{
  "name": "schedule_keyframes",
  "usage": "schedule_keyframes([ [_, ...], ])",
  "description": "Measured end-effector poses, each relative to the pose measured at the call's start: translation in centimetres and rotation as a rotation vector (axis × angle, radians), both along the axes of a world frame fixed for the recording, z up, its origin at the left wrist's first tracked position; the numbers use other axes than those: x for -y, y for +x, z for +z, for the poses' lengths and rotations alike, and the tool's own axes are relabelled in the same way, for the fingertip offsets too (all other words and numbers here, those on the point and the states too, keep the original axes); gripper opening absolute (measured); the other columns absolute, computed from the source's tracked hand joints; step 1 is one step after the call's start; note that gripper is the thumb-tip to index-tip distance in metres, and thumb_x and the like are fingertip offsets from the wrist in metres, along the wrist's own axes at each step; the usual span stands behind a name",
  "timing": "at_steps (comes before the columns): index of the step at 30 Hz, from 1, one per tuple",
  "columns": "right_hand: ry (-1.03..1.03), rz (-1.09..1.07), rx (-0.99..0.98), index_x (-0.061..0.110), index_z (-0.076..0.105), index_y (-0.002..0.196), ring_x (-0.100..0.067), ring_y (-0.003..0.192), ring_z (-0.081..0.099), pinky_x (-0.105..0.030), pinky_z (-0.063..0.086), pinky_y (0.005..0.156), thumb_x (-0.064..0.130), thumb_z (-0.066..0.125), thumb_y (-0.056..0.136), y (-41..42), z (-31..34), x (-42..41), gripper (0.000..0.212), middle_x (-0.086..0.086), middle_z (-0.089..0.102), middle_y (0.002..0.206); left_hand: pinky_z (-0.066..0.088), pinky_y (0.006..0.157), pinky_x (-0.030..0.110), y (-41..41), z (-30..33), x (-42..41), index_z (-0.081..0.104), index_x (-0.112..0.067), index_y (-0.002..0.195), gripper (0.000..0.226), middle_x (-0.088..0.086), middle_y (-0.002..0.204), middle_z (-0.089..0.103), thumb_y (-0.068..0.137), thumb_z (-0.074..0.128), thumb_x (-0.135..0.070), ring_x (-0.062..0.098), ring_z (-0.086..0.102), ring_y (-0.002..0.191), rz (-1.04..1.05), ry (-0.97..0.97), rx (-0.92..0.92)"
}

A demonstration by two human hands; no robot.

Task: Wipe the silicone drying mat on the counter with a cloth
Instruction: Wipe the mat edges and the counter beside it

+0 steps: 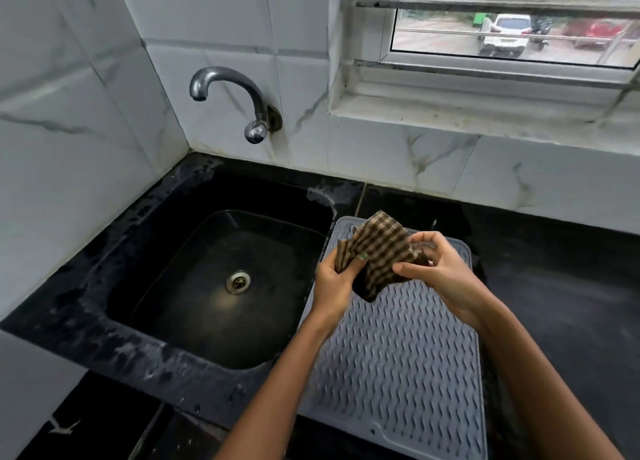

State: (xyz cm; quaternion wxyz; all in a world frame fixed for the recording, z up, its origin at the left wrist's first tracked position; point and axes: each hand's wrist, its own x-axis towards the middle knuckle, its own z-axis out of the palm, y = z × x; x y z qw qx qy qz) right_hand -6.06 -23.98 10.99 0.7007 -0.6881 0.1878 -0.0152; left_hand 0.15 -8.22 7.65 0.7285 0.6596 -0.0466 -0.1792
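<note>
A grey silicone drying mat (398, 362) with wavy ridges lies flat on the black counter, right of the sink. Above its far half I hold a brown and tan checked cloth (379, 248) in the air, bunched up between both hands. My left hand (334, 283) grips the cloth's left and lower part, thumb on top. My right hand (440, 269) pinches its right edge with the fingertips. The cloth is off the mat's surface and hides a part of the mat's far end.
A black sink (166, 251) with a metal drain (238, 281) sits left of the mat. A curved metal tap (228, 92) sticks out of the marble-tiled wall above it. The wet black counter (561, 286) runs to the right. A window is at the upper right.
</note>
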Motion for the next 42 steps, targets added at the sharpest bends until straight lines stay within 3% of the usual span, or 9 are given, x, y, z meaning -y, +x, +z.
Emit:
schedule_keyframes([
  [8,-0.237,0.022,0.001,0.005,0.065,0.092,-0.023,0.083,0.066,-0.037,0.053,0.079,0.026,0.069,0.080,-1.3,0.8,1.1,0.025,-0.015,0.070,0.089,0.053,0.088,0.020,0.2,0.9,-1.2,0.065,-0.016,0.111,0.022,-0.002,0.107,0.070,0.089,0.065,-0.020,0.009,0.065,0.101,0.019,0.010,0.041],
  [12,-0.239,-0.018,0.049,0.005,0.060,0.092,-0.021,0.079,0.063,-0.038,0.051,0.076,0.023,0.060,0.088,-1.4,0.8,1.0,0.019,-0.013,0.067,0.083,0.051,0.075,0.009,0.5,1.5,-1.7,0.067,-0.015,0.106,0.016,-0.005,0.099,0.071,0.091,0.063,-0.018,0.001,0.065,0.092,0.007,0.028,0.084],
  [19,-0.205,-0.118,0.048,0.011,0.062,0.096,-0.024,0.088,0.063,-0.044,0.051,0.084,0.031,0.060,0.088,-2.1,1.4,1.2,0.022,-0.008,0.067,0.092,0.054,0.076,0.016,1.4,3.8,-2.0,0.070,-0.008,0.107,0.021,0.005,0.101,0.073,0.091,0.063,-0.020,0.012,0.068,0.095,-0.024,0.026,0.112],
  [26,0.029,0.043,0.084,0.012,0.071,0.084,-0.018,0.070,0.068,-0.028,0.057,0.062,0.033,0.075,0.064,-3.1,4.2,1.7,0.028,-0.007,0.072,0.079,0.052,0.081,0.018,2.2,4.4,-1.2,0.064,-0.013,0.115,0.026,0.003,0.109,0.068,0.091,0.063,-0.021,0.015,0.064,0.104,-0.040,0.078,0.130],
  [30,0.210,0.004,0.184,0.008,0.067,0.093,-0.016,0.071,0.069,-0.026,0.058,0.064,0.027,0.073,0.060,-2.4,5.6,1.6,0.039,-0.005,0.072,0.080,0.040,0.105,0.035,2.5,3.7,-0.5,0.042,-0.024,0.138,0.049,0.003,0.142,0.043,0.094,0.057,-0.035,0.019,0.046,0.128,-0.181,0.204,0.051],
  [33,0.245,-0.048,0.210,0.006,0.065,0.094,-0.013,0.064,0.067,-0.023,0.057,0.060,0.025,0.071,0.066,-1.7,5.9,1.2,0.035,-0.003,0.070,0.074,0.030,0.102,0.031,1.4,4.0,-0.3,0.034,-0.027,0.144,0.054,0.000,0.151,0.032,0.095,0.048,-0.045,0.015,0.035,0.135,-0.329,0.242,0.076],
  [37,0.249,0.017,0.176,0.009,0.068,0.098,-0.013,0.070,0.068,-0.022,0.056,0.061,0.020,0.065,0.075,-2.1,5.7,1.3,0.027,-0.003,0.072,0.079,0.032,0.110,0.034,-0.6,4.9,0.4,0.033,-0.032,0.145,0.055,-0.008,0.148,0.038,0.094,0.042,-0.051,0.009,0.039,0.131,-0.539,0.134,0.137],
  [40,0.292,0.125,0.158,0.008,0.068,0.104,-0.022,0.079,0.069,-0.030,0.058,0.066,0.022,0.077,0.065,-2.8,5.4,2.0,0.043,-0.012,0.072,0.092,0.043,0.093,0.017,-1.9,5.2,1.4,0.035,-0.030,0.140,0.050,-0.012,0.130,0.050,0.093,0.052,-0.039,0.006,0.050,0.119,-0.727,0.102,0.115],
  [42,0.293,0.141,0.172,0.008,0.071,0.098,-0.023,0.079,0.069,-0.031,0.059,0.066,0.029,0.088,0.053,-3.4,5.3,2.6,0.052,-0.014,0.071,0.090,0.049,0.086,0.020,-2.8,4.7,2.4,0.049,-0.030,0.120,0.033,-0.010,0.112,0.061,0.090,0.061,-0.036,0.007,0.060,0.104,-0.757,0.164,0.096],
])
